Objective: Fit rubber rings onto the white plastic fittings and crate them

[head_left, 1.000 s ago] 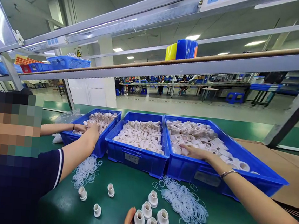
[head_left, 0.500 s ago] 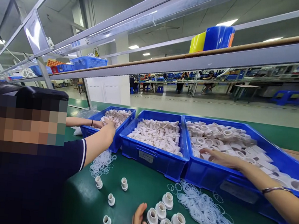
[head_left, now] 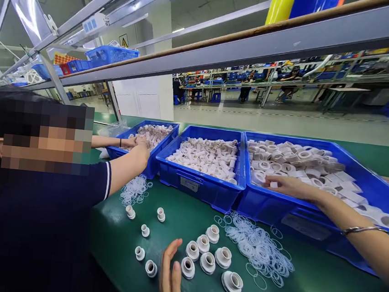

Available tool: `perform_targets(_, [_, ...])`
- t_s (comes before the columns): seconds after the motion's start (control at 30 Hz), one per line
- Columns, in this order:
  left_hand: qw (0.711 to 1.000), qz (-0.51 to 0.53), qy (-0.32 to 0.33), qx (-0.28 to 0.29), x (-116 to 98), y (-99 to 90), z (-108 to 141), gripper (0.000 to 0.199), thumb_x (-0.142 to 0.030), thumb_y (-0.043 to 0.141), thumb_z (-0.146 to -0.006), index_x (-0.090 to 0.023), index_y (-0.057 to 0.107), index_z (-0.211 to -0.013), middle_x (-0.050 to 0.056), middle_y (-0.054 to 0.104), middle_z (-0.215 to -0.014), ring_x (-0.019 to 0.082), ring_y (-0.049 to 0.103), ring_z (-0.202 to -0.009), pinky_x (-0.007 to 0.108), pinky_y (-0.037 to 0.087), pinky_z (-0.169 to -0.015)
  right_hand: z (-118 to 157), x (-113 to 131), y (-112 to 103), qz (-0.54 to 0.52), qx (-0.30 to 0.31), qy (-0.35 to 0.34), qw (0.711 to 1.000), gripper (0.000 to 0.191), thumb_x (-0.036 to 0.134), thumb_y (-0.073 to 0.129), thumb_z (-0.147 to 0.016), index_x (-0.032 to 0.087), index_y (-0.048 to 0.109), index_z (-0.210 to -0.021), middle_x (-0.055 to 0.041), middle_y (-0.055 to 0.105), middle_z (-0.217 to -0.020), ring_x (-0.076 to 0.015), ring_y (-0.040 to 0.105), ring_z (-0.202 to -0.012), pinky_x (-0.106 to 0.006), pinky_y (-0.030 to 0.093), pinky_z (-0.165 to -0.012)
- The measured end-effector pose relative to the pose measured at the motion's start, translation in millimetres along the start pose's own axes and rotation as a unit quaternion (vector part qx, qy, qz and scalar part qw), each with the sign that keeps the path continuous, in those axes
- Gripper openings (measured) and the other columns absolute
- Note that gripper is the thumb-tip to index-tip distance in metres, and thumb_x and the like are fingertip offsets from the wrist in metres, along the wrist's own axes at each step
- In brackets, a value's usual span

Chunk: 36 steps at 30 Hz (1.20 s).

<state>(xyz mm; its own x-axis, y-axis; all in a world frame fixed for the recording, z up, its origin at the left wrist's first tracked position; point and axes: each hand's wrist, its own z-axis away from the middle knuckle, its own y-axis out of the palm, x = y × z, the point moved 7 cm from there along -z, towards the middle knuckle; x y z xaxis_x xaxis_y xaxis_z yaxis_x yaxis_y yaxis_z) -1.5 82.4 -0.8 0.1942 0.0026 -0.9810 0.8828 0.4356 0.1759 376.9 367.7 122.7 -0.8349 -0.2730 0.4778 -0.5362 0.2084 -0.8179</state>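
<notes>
My right hand [head_left: 291, 188] reaches into the right blue bin [head_left: 270, 213], its fingers closed on a white plastic fitting [head_left: 274, 184], mostly hidden. White ring-shaped fittings [head_left: 305, 155] fill that bin. My left hand [head_left: 171, 279] is open at the bottom of the view, thumb and fingers apart, just left of several flanged white fittings [head_left: 207, 262] standing upright on the green table [head_left: 116, 248]. I cannot see it touching any of them. Thin translucent rings [head_left: 257, 246] lie in a loose heap in front of the right bin.
A co-worker in a dark shirt [head_left: 43, 214] sits at left, both hands in the left bin [head_left: 151, 162]. A middle bin [head_left: 207, 193] holds small white fittings. Smaller fittings [head_left: 139, 253] and another ring heap [head_left: 135, 190] are nearby. A shelf [head_left: 203, 55] crosses overhead.
The view has tilted down, so the bins and table sit higher. My right hand's fingers have closed on a fitting in the bin. My left hand is farther left from the flanged fittings.
</notes>
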Motion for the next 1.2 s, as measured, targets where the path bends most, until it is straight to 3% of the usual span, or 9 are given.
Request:
perform_targets(0.1, [1.000, 0.030, -0.007, 0.004, -19.3, 0.8, 13.2, 0.056, -0.062, 0.055, -0.085, -0.021, 0.063, -0.122, 0.011, 0.061, -0.134, 0.032, 0.046, -0.132, 0.041, 0.031, -0.114, -4.8, 5.9, -2.6, 0.032, 0.076, 0.010, 0.997, 0.025, 0.036, 0.070, -0.077, 0.018, 0.066, -0.061, -0.0018, 0.062, -0.053, -0.0120, 0.054, -0.046, -0.026, 0.031, -0.054])
perform_targets(0.27, [0.976, 0.144, -0.076, 0.142, -63.7, 47.0, 17.0, 0.049, -0.053, 0.047, -0.092, -0.019, 0.060, -0.124, 0.011, 0.059, -0.136, 0.031, 0.048, -0.132, 0.046, 0.033, -0.116, -0.7, 29.0, -50.1, 0.103, -0.049, 0.062, 0.992, 0.031, 0.048, 0.057, -0.089, 0.018, 0.066, -0.086, -0.0057, 0.065, -0.064, -0.0183, 0.057, -0.058, -0.030, 0.033, -0.060])
perform_targets(0.4, [0.881, 0.315, -0.221, 0.276, -82.9, 104.0, 16.0, 0.047, -0.045, 0.045, -0.094, -0.013, 0.060, -0.125, 0.016, 0.054, -0.140, 0.031, 0.043, -0.136, 0.049, 0.038, -0.114, 41.3, 113.6, -71.3, 0.021, -0.130, 0.012, 0.991, 0.033, 0.055, 0.054, -0.091, 0.024, 0.062, -0.092, -0.0027, 0.069, -0.075, -0.0172, 0.058, -0.055, -0.030, 0.043, -0.061])
perform_targets(0.53, [0.792, 0.424, -0.313, 0.309, -82.7, 127.7, 21.7, 0.055, -0.057, 0.045, -0.091, -0.018, 0.059, -0.125, 0.015, 0.060, -0.129, 0.033, 0.053, -0.125, 0.060, 0.046, -0.100, 121.0, 224.9, -33.3, -0.102, -0.063, -0.161, 0.980, 0.029, 0.055, 0.052, -0.093, 0.028, 0.061, -0.094, -0.0044, 0.070, -0.085, -0.0192, 0.064, -0.062, -0.028, 0.048, -0.050])
perform_targets(0.6, [0.763, 0.458, -0.332, 0.312, -78.2, 125.4, 27.8, 0.053, -0.059, 0.047, -0.089, -0.017, 0.064, -0.117, 0.013, 0.066, -0.120, 0.029, 0.060, -0.115, 0.049, 0.049, -0.097, 161.6, 262.0, 1.4, -0.103, -0.018, -0.246, 0.964, 0.020, 0.045, 0.048, -0.098, 0.029, 0.060, -0.093, -0.0046, 0.068, -0.085, -0.0189, 0.066, -0.067, -0.027, 0.052, -0.053])
perform_targets(0.7, [0.723, 0.525, -0.347, 0.285, -68.8, 109.2, 35.5, 0.055, -0.057, 0.048, -0.090, -0.010, 0.067, -0.113, 0.013, 0.069, -0.115, 0.021, 0.063, -0.111, 0.029, 0.048, -0.097, 203.1, 289.8, 48.2, -0.049, -0.030, -0.334, 0.941, 0.016, 0.036, 0.045, -0.099, 0.029, 0.058, -0.095, -0.0058, 0.068, -0.087, -0.0181, 0.066, -0.062, -0.027, 0.052, -0.050])
perform_targets(0.8, [0.719, 0.576, -0.330, 0.205, -56.9, 83.1, 33.1, 0.054, -0.053, 0.050, -0.090, -0.008, 0.067, -0.114, 0.013, 0.070, -0.114, 0.021, 0.064, -0.112, 0.026, 0.047, -0.099, 219.8, 304.3, 78.5, -0.003, -0.069, -0.362, 0.929, 0.017, 0.034, 0.045, -0.098, 0.027, 0.059, -0.103, -0.0102, 0.070, -0.096, -0.0229, 0.069, -0.071, -0.030, 0.051, -0.049])
perform_targets(0.97, [0.736, 0.596, -0.316, 0.061, -39.9, 48.7, 22.6, 0.042, -0.045, 0.056, -0.089, -0.013, 0.065, -0.114, 0.009, 0.070, -0.110, 0.022, 0.065, -0.111, 0.027, 0.049, -0.095, 225.7, 329.3, 96.3, -0.037, -0.071, -0.391, 0.917, 0.012, 0.028, 0.053, -0.094, 0.028, 0.057, -0.106, -0.0092, 0.072, -0.100, -0.0262, 0.066, -0.080, -0.040, 0.055, -0.066])
perform_targets(1.2, [0.737, 0.622, -0.258, 0.057, -33.8, 36.0, 10.5, 0.041, -0.040, 0.045, -0.094, -0.008, 0.067, -0.106, 0.011, 0.070, -0.104, 0.020, 0.066, -0.103, 0.027, 0.050, -0.093, 227.7, 338.0, 104.0, -0.089, -0.105, -0.427, 0.894, 0.010, 0.023, 0.052, -0.094, 0.026, 0.059, -0.101, -0.0091, 0.071, -0.109, -0.0259, 0.065, -0.087, -0.045, 0.057, -0.075])
